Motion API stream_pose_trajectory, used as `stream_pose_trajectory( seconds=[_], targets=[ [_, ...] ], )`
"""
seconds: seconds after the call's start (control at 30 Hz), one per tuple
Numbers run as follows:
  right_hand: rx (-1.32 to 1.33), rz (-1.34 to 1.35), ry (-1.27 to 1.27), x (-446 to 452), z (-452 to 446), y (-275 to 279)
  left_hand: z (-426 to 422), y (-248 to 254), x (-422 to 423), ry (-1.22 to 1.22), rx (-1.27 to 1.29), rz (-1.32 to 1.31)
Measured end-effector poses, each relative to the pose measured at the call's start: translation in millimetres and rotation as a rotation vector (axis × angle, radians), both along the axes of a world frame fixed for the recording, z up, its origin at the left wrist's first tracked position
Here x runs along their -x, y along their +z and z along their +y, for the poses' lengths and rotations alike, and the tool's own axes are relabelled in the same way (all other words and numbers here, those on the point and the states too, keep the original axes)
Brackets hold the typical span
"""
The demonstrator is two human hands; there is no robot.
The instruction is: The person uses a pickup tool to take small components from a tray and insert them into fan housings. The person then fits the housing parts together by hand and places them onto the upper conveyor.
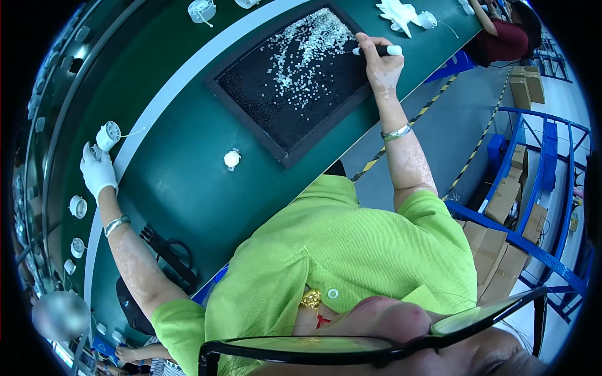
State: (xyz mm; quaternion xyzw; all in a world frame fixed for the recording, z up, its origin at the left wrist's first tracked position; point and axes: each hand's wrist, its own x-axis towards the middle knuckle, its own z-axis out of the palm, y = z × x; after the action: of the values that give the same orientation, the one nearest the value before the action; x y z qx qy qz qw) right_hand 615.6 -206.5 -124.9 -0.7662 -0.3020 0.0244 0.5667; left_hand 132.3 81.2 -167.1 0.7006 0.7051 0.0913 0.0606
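Pen-shaped tool [382, 50], dark barrel with white ends, is at the right-hand rim of a black tray [285, 152]. Bare right hand [386, 69] holds it: thumb and forefinger pinch the barrel, remaining fingers curled in.

Observations, bench edge outward:

Black cable bundle [169, 255] lies near the close edge of the green bench [188, 207]. One small white part [232, 158] sits by itself between tray and left arm, with no hand on it.

Inside the tray, small clear pieces [307, 53] are heaped thickest at the far end and thin out toward the near side; dark bits [241, 94] gather near the left corner. Whether any piece clings to the tool's tip is too small for me to tell.

Left hand [99, 174], gloved in white, extends past a white stripe [182, 70]. Its fingers bend toward a white drum-shaped part [108, 135] that trails a wire; I cannot tell whether they pinch it or only touch it.

Progress, my judgement: work is under way. Done: tool in hand, left hand at a part. Left: many pieces lie loose, and both parts named above are apart from the tray. Finished and unfinished parts look alike from here.

Farthest off, a co-worker [511, 41] in dark red is at the bench's other end.
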Motion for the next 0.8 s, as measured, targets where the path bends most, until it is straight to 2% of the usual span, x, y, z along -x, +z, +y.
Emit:
stream_pose_trajectory(
  seconds=[0.1, 0.23, 0.33, 0.4, 0.47, 0.57, 0.67, 0.8],
  targets=[
    [0.058, -0.086, -0.062, 8, 2, 2, -5, 13, 6, -0.031, -0.008, 0.017],
    [-0.198, 0.223, 0.190, 0, -7, 1, -34, 58, -13, 0.028, -0.227, -0.085],
    [-0.170, 0.232, 0.242, -7, -7, -4, -79, 88, -37, -0.005, -0.374, -0.177],
    [-0.142, 0.238, 0.288, -9, -5, -6, -121, 102, -63, -0.155, -0.303, -0.586],
    [-0.125, 0.229, 0.288, -11, -5, -7, -165, 98, -89, -0.300, -0.234, -0.504],
    [-0.067, 0.202, 0.283, -13, -6, -9, -208, 77, -118, -0.520, -0.112, -0.531],
    [-0.030, 0.182, 0.293, -14, -6, -9, -224, 56, -130, -0.506, -0.040, -0.530],
    [-0.007, 0.150, 0.304, -9, -4, -5, -227, 43, -132, -0.604, -0.010, -0.557]
  ],
)
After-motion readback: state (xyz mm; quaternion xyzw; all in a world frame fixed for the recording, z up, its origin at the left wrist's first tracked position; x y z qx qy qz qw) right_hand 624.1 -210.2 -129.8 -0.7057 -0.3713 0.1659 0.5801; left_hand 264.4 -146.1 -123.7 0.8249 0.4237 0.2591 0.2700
